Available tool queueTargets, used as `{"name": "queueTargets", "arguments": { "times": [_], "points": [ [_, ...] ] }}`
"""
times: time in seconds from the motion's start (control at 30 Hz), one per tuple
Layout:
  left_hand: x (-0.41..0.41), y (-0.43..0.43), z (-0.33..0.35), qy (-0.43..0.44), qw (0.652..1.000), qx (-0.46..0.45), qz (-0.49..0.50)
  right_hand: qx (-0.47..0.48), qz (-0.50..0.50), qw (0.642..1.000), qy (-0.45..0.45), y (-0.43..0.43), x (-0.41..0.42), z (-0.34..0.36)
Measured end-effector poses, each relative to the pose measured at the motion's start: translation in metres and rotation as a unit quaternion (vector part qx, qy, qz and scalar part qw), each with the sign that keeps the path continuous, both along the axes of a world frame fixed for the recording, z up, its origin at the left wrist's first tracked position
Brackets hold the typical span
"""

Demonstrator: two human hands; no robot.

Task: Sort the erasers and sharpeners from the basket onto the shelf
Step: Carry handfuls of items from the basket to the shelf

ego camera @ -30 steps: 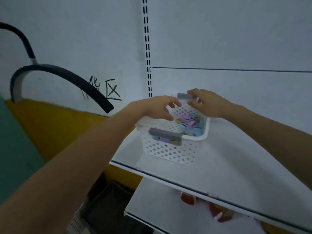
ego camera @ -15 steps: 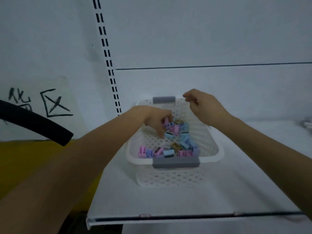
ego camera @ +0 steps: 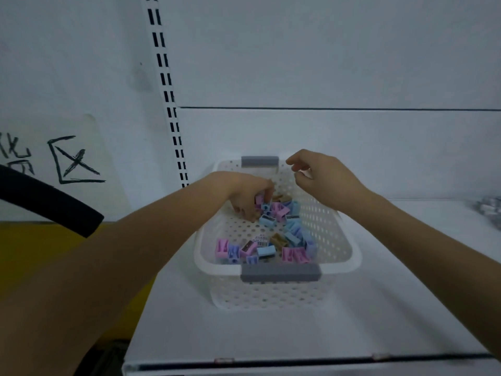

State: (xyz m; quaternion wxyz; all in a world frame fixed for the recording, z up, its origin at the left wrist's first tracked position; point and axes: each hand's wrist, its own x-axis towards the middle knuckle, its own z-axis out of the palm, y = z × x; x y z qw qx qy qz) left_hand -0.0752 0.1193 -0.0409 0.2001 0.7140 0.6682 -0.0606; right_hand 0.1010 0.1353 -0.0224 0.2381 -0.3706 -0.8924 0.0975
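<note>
Pastel sharpeners (ego camera: pixel 267 221) litter a basket (ego camera: pixel 325 229); left hand (ego camera: pixel 244 196) pinches a pink one, right hand (ego camera: pixel 322 177) hovers loosely curled, empty. Small, slick pieces could slip from that pinch.

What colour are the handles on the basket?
Grey: the near handle and far handle both, on a white perforated basket. Clearest in the head view.

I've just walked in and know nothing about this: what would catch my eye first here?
A white perforated basket with grey handles sits on a white shelf, holding a heap of small pastel sharpeners in pink, blue and purple. The left hand reaches into the heap and pinches a pink piece, while the right hand hovers over the far rim, holding nothing.
</note>
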Motion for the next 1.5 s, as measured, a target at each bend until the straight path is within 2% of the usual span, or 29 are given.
{"name": "queueTargets", "arguments": {
  "times": [0.23,0.43,0.5,0.63,0.83,0.97,1.03,1.13,1.3,1.5],
  "points": [
    [0.0,-0.002,0.002,0.036,0.997,0.062,-0.023,-0.001,0.013,1.0,0.003,0.002,0.001,0.0],
    [-0.001,-0.011,0.014,-0.012,0.984,0.175,-0.005,0.016,0.024,0.999,-0.018,0.006,0.0,0.0],
    [-0.004,-0.015,0.021,-0.021,0.979,0.205,-0.001,0.016,0.038,0.997,-0.059,0.01,-0.002,0.002],
    [-0.02,-0.025,0.03,-0.031,0.968,0.25,0.015,0.028,0.094,0.971,-0.22,0.021,-0.014,0.017],
    [-0.023,-0.037,0.017,-0.151,0.927,0.337,0.069,-0.051,0.138,0.918,-0.368,0.024,-0.047,0.025],
    [-0.022,-0.035,0.014,-0.156,0.922,0.345,0.084,-0.108,0.145,0.888,-0.423,0.026,-0.058,0.013],
    [-0.021,-0.036,0.014,-0.152,0.922,0.346,0.088,-0.095,0.156,0.879,-0.441,0.026,-0.061,0.006],
    [-0.019,-0.036,0.015,-0.139,0.924,0.346,0.082,-0.068,0.178,0.876,-0.444,0.024,-0.062,0.0],
    [-0.019,-0.036,0.016,-0.124,0.927,0.347,0.072,-0.063,0.211,0.89,-0.4,0.026,-0.064,-0.005],
    [-0.019,-0.034,0.014,-0.114,0.927,0.351,0.068,-0.115,0.229,0.887,-0.384,0.026,-0.063,-0.007]
  ]
}}
